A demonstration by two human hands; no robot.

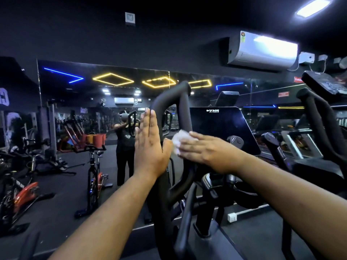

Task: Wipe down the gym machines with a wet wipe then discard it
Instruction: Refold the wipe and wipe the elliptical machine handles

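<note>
On the looped black handle [183,117], crumpled wipe [178,140].

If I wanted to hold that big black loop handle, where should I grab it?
Probably the right bar of the handle, above the wipe the right hand presses on it. That stretch is bare, round and nearly upright, so fingers could curl round it from the right side. The left hand lies flat against the left bar, so that side is taken.

A dim gym: spin bikes [93,177], a wall mirror [105,102], neon ceiling lights [112,79] and a machine console [223,126].
</note>
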